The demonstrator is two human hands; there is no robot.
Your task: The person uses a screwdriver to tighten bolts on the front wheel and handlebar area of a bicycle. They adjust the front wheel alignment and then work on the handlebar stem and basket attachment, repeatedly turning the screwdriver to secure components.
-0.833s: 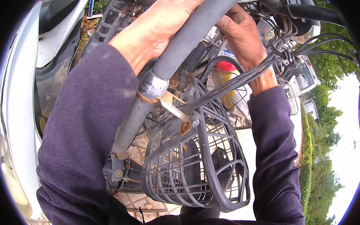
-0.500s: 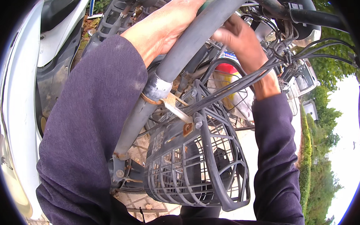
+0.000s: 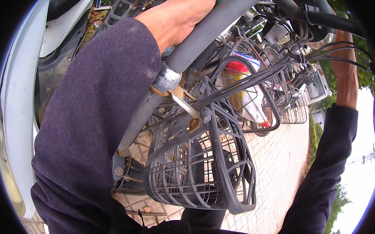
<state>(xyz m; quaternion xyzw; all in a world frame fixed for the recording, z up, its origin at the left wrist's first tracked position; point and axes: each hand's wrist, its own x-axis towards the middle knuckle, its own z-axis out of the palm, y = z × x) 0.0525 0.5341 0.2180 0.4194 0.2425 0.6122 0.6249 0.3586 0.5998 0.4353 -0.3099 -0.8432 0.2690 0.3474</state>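
Head view: left hand (image 3: 180, 16) is clamped on the grey bar (image 3: 217, 25) above the basket (image 3: 197, 170), right hand (image 3: 347, 76), grip unclear, reaches the handlebar (image 3: 333, 21) at right; steadying step, both grips firm.

PLACE: you're outdoors at a bike parking spot | CUES: brick paving (image 3: 275, 155) lower centre, row of basketed bicycles (image 3: 294, 101) right, trees (image 3: 332, 70) far right
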